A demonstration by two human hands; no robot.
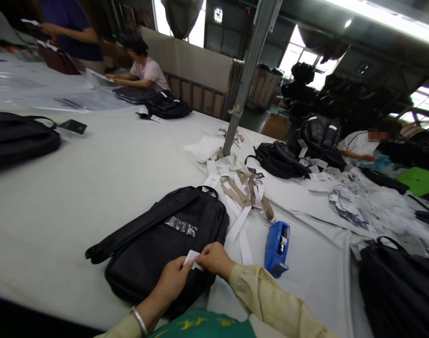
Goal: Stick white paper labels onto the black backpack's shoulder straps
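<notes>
the label (192,257), small and white, is located above the lower part of the backpack (147,265), between the two hands; whether it touches the bag cannot be determined from this view. the left hand (172,280) grips the left edge of the label, thumb and forefinger closed on it with no visible gap. the right hand (214,258) grips the opposite edge, thumb and forefinger pinched together, remaining fingers curled toward the palm. the backpack is black and lies on the table (95,183), strap side up, with the handle (209,189) pointing away from the person. one strap (144,225) extends over the left side of the bag; a clear wrapper (181,226) lies across the upper middle. the tape dispenser (277,249), blue, stands on the table to the right of the backpack, apart from it. beyond the bag's right upper corner is a pile of brown and white strips (244,192), located near the foot of a metal post (248,70). a second black bag (397,281) is at the right edge; a third (20,138) is at the left. a co-worker in a pink top (153,75) sits at the far side.
</notes>
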